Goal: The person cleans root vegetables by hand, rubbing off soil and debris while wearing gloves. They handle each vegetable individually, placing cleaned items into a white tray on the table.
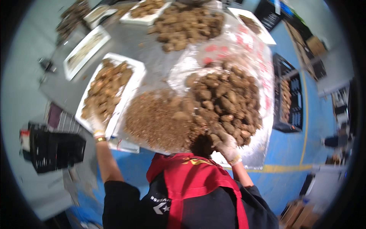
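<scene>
My left hand (97, 123), in a pale glove, reaches into the near end of a white foam tray (136, 77) filled with brown taro-like tubers (104, 86); its fingers are blurred, so a grip cannot be told. My right hand (227, 146), gloved too, lies at the near edge of a large heap of darker, soil-covered tubers (228, 100), with its fingers around a tuber (216, 138). The heap rests on a clear plastic bag with red print (257, 57). Between the hands spreads a layer of loose soil and peel bits (160, 123).
Another tuber pile (188, 25) and a foam tray of tubers (145, 10) stand at the metal table's (125, 37) far side. A narrow foam tray (85, 53) sits at far left, another (251, 25) at far right. Black crates (296, 97) are on the blue floor (286, 148).
</scene>
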Motion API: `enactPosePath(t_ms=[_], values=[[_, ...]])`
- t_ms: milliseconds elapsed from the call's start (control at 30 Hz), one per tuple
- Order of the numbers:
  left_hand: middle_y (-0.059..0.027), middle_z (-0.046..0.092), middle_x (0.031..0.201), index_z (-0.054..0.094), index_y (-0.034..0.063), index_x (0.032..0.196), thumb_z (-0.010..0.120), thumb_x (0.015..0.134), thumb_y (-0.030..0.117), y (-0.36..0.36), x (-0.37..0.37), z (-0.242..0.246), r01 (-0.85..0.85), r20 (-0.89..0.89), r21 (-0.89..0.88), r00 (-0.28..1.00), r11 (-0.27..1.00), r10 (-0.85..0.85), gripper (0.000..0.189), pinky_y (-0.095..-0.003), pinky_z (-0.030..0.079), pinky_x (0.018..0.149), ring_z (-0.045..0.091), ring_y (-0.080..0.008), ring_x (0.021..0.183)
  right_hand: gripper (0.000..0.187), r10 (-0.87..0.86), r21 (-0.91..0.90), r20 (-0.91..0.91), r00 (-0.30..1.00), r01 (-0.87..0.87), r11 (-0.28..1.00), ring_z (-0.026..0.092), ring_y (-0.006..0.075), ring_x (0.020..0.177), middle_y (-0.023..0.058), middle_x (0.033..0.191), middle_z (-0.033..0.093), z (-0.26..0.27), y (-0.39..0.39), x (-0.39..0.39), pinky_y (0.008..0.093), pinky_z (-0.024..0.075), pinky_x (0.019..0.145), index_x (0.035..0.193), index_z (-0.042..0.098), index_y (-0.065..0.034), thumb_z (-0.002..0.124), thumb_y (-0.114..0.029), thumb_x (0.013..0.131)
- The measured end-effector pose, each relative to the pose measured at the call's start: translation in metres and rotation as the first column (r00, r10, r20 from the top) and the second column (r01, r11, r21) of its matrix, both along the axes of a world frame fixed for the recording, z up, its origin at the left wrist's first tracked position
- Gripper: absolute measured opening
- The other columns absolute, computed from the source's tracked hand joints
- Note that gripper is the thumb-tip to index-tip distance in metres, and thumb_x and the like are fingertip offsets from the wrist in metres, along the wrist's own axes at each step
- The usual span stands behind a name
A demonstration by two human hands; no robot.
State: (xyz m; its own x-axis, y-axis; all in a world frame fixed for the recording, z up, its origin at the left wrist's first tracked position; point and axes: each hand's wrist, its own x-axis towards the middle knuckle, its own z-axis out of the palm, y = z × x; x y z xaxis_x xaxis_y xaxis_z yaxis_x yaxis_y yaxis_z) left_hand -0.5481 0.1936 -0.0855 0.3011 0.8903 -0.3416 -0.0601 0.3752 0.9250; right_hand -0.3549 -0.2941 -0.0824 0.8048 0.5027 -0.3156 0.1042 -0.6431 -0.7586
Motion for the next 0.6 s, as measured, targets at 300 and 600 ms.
enactPosePath(t_ms=[300, 600], values=[[-0.0271, 0.062, 0.127, 0.061, 0.0007, 0.135, 0.052, 0.102, 0.046, 0.096, -0.020, -0.057, 0.518, -0.777, 0.605, 0.551, 0.604, 0.306, 0.057, -0.0489, 0.046, 0.100, 0.059, -0.0411, 0.116, 0.021, -0.380, 0.138, 0.111, 0.918, 0.365, 0.921, 0.067, 0.0151, 0.064, 0.0067, 0.070, 0.067, 0.025, 0.001, 0.023, 0.0324, 0.0517, 0.061, 0.107, 0.070, -0.0056, 0.071, -0.024, 0.095], [-0.0183, 0.065, 0.127, 0.067, 0.0053, 0.127, 0.062, 0.101, 0.043, -0.105, 0.109, 0.001, 0.590, -0.548, 0.621, 0.797, 0.516, -0.253, 0.047, -0.0427, 0.046, 0.108, 0.060, -0.0304, 0.120, 0.045, -0.229, -0.076, 0.653, 0.722, 0.364, 0.928, 0.069, 0.0373, 0.097, 0.0139, 0.097, 0.073, -0.012, 0.021, 0.131, 0.0450, 0.0542, 0.083, 0.115, 0.067, -0.0082, 0.077, -0.040, 0.084]])
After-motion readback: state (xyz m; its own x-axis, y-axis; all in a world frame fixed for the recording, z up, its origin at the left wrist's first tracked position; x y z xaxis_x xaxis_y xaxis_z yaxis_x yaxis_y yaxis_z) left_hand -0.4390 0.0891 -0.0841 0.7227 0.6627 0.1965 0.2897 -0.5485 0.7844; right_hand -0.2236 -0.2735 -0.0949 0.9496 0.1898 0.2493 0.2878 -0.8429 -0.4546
